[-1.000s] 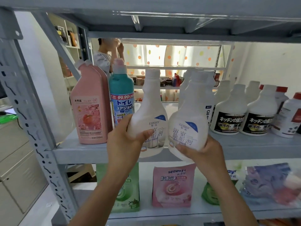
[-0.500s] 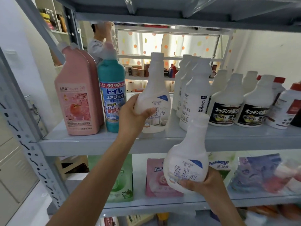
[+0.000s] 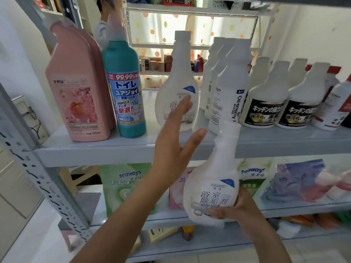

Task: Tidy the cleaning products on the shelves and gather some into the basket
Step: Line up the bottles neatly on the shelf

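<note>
A white bathroom-cleaner bottle [image 3: 176,80] stands upright on the grey shelf [image 3: 98,152], between a teal toilet-cleaner bottle [image 3: 124,88] and a row of white "Oil enemy" bottles [image 3: 230,86]. My left hand [image 3: 174,149] hovers just in front of it with fingers straight, holding nothing. My right hand [image 3: 233,209] grips the base of a second, identical white bottle [image 3: 212,185], tilted slightly, in front of the shelf edge and the lower shelf. No basket is in view.
A pink bottle [image 3: 79,92] stands at the shelf's left end. White bottles with black labels [image 3: 266,103] and red-capped ones [image 3: 334,103] fill the right. Refill pouches [image 3: 125,186] line the lower shelf. A perforated metal upright [image 3: 28,168] is left. A person stands behind the shelving.
My left hand has let go of the white bottle, which now stands on the shelf. My right hand has lowered the second bottle further below shelf level.
</note>
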Demonstrator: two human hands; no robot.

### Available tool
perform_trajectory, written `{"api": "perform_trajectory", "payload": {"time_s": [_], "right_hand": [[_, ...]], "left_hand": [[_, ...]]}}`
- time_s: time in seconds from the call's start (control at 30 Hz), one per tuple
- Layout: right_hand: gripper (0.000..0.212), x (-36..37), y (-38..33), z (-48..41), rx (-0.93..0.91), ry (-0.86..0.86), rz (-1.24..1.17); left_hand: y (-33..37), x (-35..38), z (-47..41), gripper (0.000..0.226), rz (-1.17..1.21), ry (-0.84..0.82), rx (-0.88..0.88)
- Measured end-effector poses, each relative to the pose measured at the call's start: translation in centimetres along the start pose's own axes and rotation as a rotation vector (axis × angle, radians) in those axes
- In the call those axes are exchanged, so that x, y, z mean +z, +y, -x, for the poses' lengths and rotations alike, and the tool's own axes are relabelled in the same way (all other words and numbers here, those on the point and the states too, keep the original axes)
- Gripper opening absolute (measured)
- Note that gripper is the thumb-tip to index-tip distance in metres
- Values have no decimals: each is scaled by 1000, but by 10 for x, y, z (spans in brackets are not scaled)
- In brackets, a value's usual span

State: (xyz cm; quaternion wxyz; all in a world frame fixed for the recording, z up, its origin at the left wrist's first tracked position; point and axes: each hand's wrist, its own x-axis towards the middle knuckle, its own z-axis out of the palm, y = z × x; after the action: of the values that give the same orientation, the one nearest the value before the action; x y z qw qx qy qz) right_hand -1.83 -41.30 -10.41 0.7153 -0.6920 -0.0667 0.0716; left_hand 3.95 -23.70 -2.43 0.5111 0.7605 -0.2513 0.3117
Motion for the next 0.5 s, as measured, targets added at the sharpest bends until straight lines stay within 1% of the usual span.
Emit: {"api": "perform_trajectory", "payload": {"time_s": [0.03, 0.1, 0.13, 0.17, 0.2, 0.23, 0.27, 0.33, 0.37, 0.43, 0.47, 0.5], "right_hand": [[51, 0, 1, 2, 22, -47, 14], [49, 3, 2, 5, 47, -135, 63], [49, 5, 3, 6, 49, -183, 93], [52, 9, 4, 8, 57, -227, 124], [54, 13, 7, 9, 69, -256, 141], [54, 17, 9, 11, 78, -267, 143], [51, 20, 13, 12, 86, -255, 146], [47, 27, 20, 14, 105, -205, 167], [47, 30, 24, 15, 111, -166, 172], [48, 39, 30, 18, 91, -45, 231], [49, 45, 33, 20, 73, 22, 277], [49, 50, 34, 22, 59, 70, 306]], "left_hand": [[8, -1, 0, 56, 224, -143, -118], [15, -4, -2, 35, 602, -445, -336], [15, -5, -2, 23, 767, -564, -390], [15, -5, 1, 16, 918, -647, -415], [14, -6, 4, 15, 1035, -684, -439], [12, -5, 9, 19, 1087, -679, -470], [12, -4, 12, 23, 1083, -649, -502], [11, -3, 18, 28, 961, -529, -552], [10, -2, 21, 28, 851, -426, -576], [6, 1, 29, 30, 602, -160, -620], [6, 3, 33, 34, 529, -36, -641], [6, 4, 36, 36, 499, 41, -659]]}}
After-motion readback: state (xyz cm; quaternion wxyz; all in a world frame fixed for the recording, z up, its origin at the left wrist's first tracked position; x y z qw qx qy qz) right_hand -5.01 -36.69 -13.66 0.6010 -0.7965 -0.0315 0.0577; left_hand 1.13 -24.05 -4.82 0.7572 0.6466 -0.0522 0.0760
